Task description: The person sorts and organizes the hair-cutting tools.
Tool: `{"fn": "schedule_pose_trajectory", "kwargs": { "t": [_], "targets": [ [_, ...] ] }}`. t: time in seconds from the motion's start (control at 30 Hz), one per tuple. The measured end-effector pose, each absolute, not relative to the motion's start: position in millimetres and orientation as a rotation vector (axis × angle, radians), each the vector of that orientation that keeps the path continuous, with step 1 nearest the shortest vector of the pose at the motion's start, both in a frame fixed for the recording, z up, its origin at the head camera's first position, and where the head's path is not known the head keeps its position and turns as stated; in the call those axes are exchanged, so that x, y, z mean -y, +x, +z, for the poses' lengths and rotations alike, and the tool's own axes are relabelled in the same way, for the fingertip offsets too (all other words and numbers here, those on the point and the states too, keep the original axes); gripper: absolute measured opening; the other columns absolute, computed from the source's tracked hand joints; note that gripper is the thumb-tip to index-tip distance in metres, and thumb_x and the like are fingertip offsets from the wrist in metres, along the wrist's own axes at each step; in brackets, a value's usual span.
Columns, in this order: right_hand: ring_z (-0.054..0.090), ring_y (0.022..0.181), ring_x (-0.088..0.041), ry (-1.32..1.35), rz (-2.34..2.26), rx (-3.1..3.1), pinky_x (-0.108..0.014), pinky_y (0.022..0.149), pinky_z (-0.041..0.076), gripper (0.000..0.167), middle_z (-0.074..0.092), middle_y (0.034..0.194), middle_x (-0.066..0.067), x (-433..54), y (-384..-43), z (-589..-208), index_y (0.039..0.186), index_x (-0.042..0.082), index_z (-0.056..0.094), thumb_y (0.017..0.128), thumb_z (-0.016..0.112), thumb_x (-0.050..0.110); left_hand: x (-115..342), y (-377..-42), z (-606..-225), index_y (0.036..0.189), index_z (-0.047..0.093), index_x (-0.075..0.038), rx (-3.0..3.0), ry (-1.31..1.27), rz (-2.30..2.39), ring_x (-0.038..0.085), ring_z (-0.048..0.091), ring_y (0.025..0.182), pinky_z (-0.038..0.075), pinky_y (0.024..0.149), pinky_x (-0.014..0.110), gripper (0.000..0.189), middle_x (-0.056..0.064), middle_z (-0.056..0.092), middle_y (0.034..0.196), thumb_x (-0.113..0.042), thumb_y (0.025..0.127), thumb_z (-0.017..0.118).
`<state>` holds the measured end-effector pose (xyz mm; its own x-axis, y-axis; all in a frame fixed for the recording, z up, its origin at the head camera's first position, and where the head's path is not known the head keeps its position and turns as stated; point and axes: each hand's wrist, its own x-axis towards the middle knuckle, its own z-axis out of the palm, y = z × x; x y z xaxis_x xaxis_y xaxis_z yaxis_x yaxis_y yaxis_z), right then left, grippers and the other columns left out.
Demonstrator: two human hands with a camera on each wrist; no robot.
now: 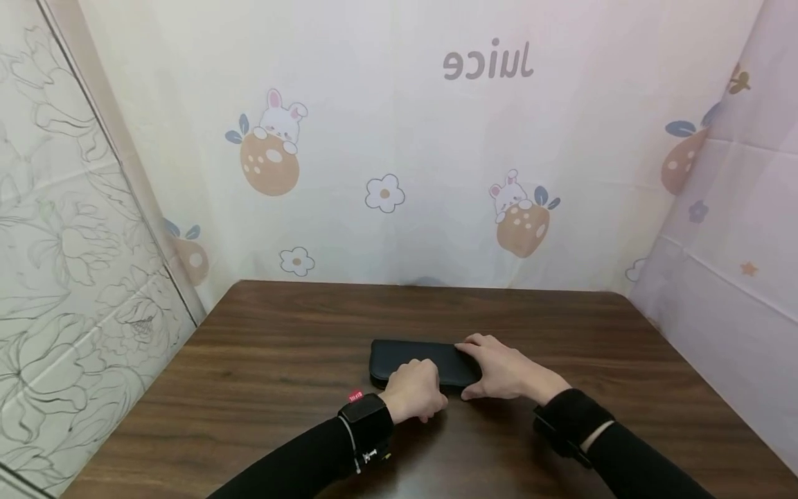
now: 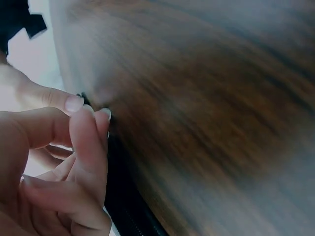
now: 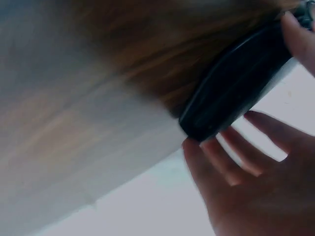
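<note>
A flat black zip case (image 1: 405,355) with rounded corners lies on the brown wooden table (image 1: 299,326). My left hand (image 1: 414,389) is at the case's front side, right of its middle, with the fingertips pinched together at the zipped edge. Zipper teeth show along the case's side (image 2: 129,211) in the left wrist view. A small metal zipper pull (image 3: 309,9) shows at the corner of the right wrist view, mostly hidden by fingers. My right hand (image 1: 501,369) holds the right end of the case, thumb at the near edge and fingers over the far side.
A pale curtain (image 1: 386,138) printed with rabbits, fruit and flowers hangs behind the table. Another printed curtain (image 1: 736,277) closes the right side, and a flower-patterned panel (image 1: 81,263) stands at the left. Black bands (image 1: 368,419) sit round both wrists.
</note>
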<state>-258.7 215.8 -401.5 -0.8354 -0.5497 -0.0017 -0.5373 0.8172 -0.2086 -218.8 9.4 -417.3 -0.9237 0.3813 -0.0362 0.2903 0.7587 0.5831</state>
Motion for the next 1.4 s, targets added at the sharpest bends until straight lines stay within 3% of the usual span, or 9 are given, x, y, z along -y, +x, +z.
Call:
{"fn": "schedule_pose_trajectory", "kwargs": {
  "t": [0.13, 0.27, 0.57, 0.8, 1.4],
  "targets": [
    [0.047, 0.134, -0.037, -0.885, -0.252, -2.871, -0.055, 0.095, 0.048, 0.089, 0.043, 0.151, -0.019, -216.2, -263.1, -401.3, 0.151, 0.002, 0.045, 0.081, 0.086, 0.039, -9.7, -215.8, -416.9, 0.057, 0.060, -0.013, -2.877, 0.619, 0.754, 0.015, 0.051, 0.046, 0.034, 0.045, 0.028, 0.034, -0.003, 0.050, 0.048, -0.014, 0.088, 0.074],
    [0.045, 0.135, -0.038, -0.883, -0.245, -2.841, -0.055, 0.098, 0.046, 0.092, 0.041, 0.153, -0.021, -213.5, -265.1, -400.6, 0.153, -0.001, 0.041, 0.081, 0.086, 0.037, -11.9, -214.1, -417.2, 0.072, 0.063, -0.012, -2.964, 0.662, 0.591, 0.015, 0.050, 0.055, 0.040, 0.051, 0.030, 0.020, -0.002, 0.051, 0.062, -0.016, 0.088, 0.076],
    [0.054, 0.120, -0.023, -0.832, -0.333, -2.836, -0.044, 0.096, 0.048, 0.088, 0.051, 0.143, -0.009, -211.8, -275.5, -405.0, 0.148, 0.002, 0.046, 0.075, 0.086, 0.029, -25.2, -210.4, -421.4, 0.087, 0.076, -0.012, -3.154, 0.839, 0.028, 0.016, 0.063, 0.064, 0.053, 0.054, 0.033, 0.013, 0.002, 0.067, 0.076, -0.025, 0.091, 0.073],
    [0.057, 0.108, -0.020, -0.801, -0.312, -2.827, -0.041, 0.092, 0.049, 0.082, 0.056, 0.136, -0.007, -208.5, -278.0, -403.0, 0.145, 0.002, 0.049, 0.074, 0.086, 0.023, -27.2, -211.6, -422.9, 0.091, 0.078, -0.017, -3.171, 0.926, -0.173, 0.014, 0.065, 0.069, 0.054, 0.057, 0.031, 0.011, -0.001, 0.069, 0.080, -0.027, 0.092, 0.074],
    [0.056, 0.103, -0.020, -0.795, -0.340, -2.795, -0.041, 0.089, 0.048, 0.085, 0.056, 0.134, -0.006, -208.2, -277.7, -394.9, 0.146, 0.002, 0.048, 0.073, 0.088, 0.018, -23.6, -212.2, -415.7, 0.090, 0.078, -0.015, -3.104, 0.887, -0.007, 0.015, 0.061, 0.066, 0.053, 0.056, 0.032, 0.010, 0.000, 0.067, 0.077, -0.024, 0.089, 0.077]
  ]
}}
